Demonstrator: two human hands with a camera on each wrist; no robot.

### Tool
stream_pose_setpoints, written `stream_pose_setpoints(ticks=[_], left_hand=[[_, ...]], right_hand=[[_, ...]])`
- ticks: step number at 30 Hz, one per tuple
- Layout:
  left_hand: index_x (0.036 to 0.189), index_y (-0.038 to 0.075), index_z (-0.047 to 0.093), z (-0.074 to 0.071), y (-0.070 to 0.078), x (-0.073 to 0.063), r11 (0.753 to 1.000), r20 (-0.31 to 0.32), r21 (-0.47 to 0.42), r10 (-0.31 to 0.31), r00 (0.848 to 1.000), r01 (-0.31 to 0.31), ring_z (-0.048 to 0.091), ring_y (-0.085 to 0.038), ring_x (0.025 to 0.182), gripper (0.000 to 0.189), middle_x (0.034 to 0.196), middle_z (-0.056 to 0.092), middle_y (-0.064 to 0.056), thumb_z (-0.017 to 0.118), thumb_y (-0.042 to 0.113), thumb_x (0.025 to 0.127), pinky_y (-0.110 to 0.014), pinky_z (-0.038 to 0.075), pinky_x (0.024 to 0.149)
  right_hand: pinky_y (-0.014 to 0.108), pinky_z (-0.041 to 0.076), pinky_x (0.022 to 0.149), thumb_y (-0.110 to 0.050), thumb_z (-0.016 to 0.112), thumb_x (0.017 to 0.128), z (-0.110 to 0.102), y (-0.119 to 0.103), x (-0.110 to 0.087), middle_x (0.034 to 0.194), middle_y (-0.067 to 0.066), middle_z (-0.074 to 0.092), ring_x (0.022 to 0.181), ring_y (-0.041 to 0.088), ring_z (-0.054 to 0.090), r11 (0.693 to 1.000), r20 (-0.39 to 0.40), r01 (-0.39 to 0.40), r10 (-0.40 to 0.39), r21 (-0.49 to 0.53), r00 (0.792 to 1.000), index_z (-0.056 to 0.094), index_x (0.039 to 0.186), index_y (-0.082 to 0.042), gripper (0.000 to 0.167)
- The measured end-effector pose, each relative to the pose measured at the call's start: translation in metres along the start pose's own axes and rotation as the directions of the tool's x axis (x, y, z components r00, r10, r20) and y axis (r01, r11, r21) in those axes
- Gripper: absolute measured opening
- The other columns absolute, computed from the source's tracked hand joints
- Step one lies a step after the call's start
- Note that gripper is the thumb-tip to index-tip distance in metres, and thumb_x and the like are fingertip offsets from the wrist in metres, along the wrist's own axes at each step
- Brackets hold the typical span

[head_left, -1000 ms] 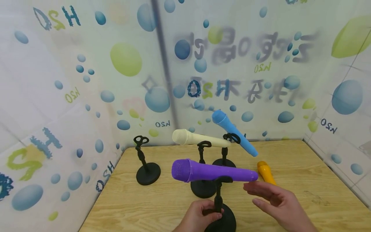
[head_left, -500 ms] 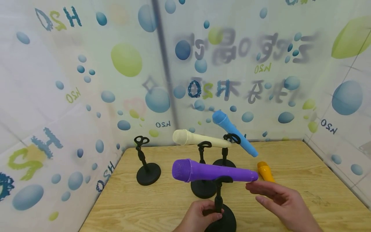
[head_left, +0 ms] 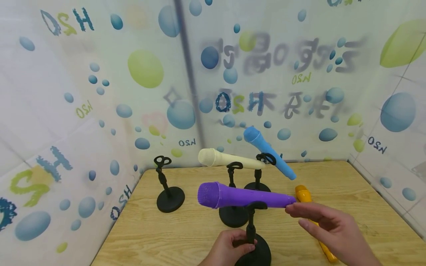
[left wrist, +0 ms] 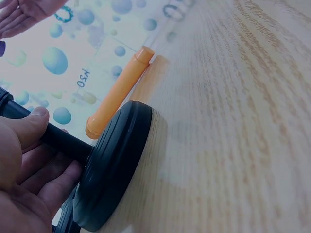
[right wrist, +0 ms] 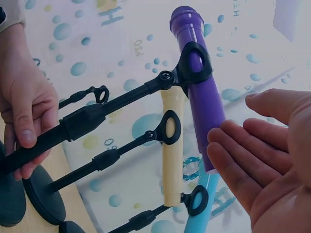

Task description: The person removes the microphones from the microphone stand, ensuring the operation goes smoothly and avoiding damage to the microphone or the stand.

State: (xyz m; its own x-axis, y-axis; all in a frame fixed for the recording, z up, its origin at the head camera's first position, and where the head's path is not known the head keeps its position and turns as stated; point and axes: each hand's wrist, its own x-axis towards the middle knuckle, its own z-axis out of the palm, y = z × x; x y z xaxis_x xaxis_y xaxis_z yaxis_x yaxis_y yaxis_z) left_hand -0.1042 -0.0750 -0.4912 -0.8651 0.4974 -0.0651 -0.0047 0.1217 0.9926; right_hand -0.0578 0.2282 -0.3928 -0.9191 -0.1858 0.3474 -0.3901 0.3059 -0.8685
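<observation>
In the head view a purple microphone lies nearly level in the clip of the nearest black microphone stand. My left hand grips this stand's pole low down, just over its round base; the left wrist view shows thumb and fingers around the pole. My right hand has its fingers extended, fingertips right at the purple microphone's tail end. From the right wrist, the purple microphone passes through the clip ring, and the right palm faces it with nothing held.
Behind stand a cream microphone and a blue microphone, each in a black stand. A stand with a bare clip is at the left. An orange microphone lies on the wooden table, partly behind my right hand. Patterned curtains enclose the table.
My right hand has shifted slightly to the right, its fingertips staying near the purple microphone's tail. More of the orange microphone shows past it. The left hand and the stands have kept their places.
</observation>
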Motion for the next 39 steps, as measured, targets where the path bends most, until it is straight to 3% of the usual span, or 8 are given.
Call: stream_pose_setpoints(ticks=[12,21,24,30,36,39], left_hand=[[0.116,-0.001,0.079,0.001,0.002,-0.001,1.0,-0.01,-0.004,-0.021,1.0,0.021,0.078,-0.013,0.105,0.019,0.111,0.083,-0.011,0.077,0.006,0.099,-0.034,0.062,0.098],[0.117,-0.001,0.079,0.001,0.001,-0.001,1.0,-0.005,-0.004,-0.002,1.0,0.002,0.078,-0.01,0.104,0.018,0.111,0.083,-0.01,0.076,0.005,0.099,-0.031,0.062,0.097],[0.117,0.0,0.079,0.001,0.001,-0.001,1.0,-0.007,0.002,-0.005,1.0,0.005,0.078,-0.01,0.105,0.018,0.111,0.083,-0.009,0.076,0.004,0.1,-0.032,0.062,0.098],[0.116,0.0,0.079,0.001,0.002,-0.001,1.0,-0.015,0.014,-0.018,1.0,0.018,0.078,-0.012,0.106,0.017,0.11,0.083,-0.008,0.075,0.004,0.1,-0.034,0.062,0.098],[0.116,0.001,0.079,0.003,0.003,0.0,1.0,-0.014,0.029,-0.011,1.0,0.012,0.077,-0.01,0.105,0.016,0.11,0.083,-0.007,0.075,0.005,0.1,-0.033,0.062,0.098],[0.115,0.002,0.08,0.003,0.003,0.0,0.999,-0.015,0.037,-0.016,1.0,0.017,0.077,-0.008,0.105,0.016,0.11,0.083,-0.006,0.075,0.006,0.101,-0.032,0.062,0.098]], right_hand=[[0.02,0.061,0.091,0.015,0.064,0.1,-0.003,-0.017,0.01,0.131,0.003,0.079,0.116,0.01,0.077,0.986,0.006,0.155,-0.155,0.053,0.988,0.07,0.137,0.0,0.04],[0.02,0.061,0.091,0.013,0.066,0.1,0.004,-0.029,0.018,0.129,0.002,0.08,0.116,0.008,0.076,0.983,0.0,0.182,-0.182,-0.003,0.983,0.07,0.137,-0.004,0.041],[0.019,0.061,0.092,0.016,0.065,0.099,0.007,-0.03,0.022,0.13,0.002,0.079,0.117,0.008,0.076,0.976,-0.01,0.214,-0.214,0.042,0.977,0.07,0.137,-0.001,0.043],[0.019,0.059,0.098,0.023,0.06,0.097,0.012,-0.033,0.031,0.134,0.008,0.078,0.122,0.011,0.074,0.932,0.003,0.311,-0.317,0.185,0.948,0.067,0.137,0.007,0.044],[0.021,0.061,0.094,0.02,0.066,0.095,0.014,-0.051,0.037,0.131,0.003,0.079,0.116,0.011,0.076,0.951,0.027,0.302,-0.304,0.059,0.952,0.072,0.133,-0.006,0.046],[0.022,0.061,0.094,0.018,0.068,0.096,0.016,-0.058,0.043,0.13,0.002,0.079,0.115,0.011,0.076,0.945,0.055,0.325,-0.326,0.024,0.944,0.073,0.133,-0.009,0.047]])
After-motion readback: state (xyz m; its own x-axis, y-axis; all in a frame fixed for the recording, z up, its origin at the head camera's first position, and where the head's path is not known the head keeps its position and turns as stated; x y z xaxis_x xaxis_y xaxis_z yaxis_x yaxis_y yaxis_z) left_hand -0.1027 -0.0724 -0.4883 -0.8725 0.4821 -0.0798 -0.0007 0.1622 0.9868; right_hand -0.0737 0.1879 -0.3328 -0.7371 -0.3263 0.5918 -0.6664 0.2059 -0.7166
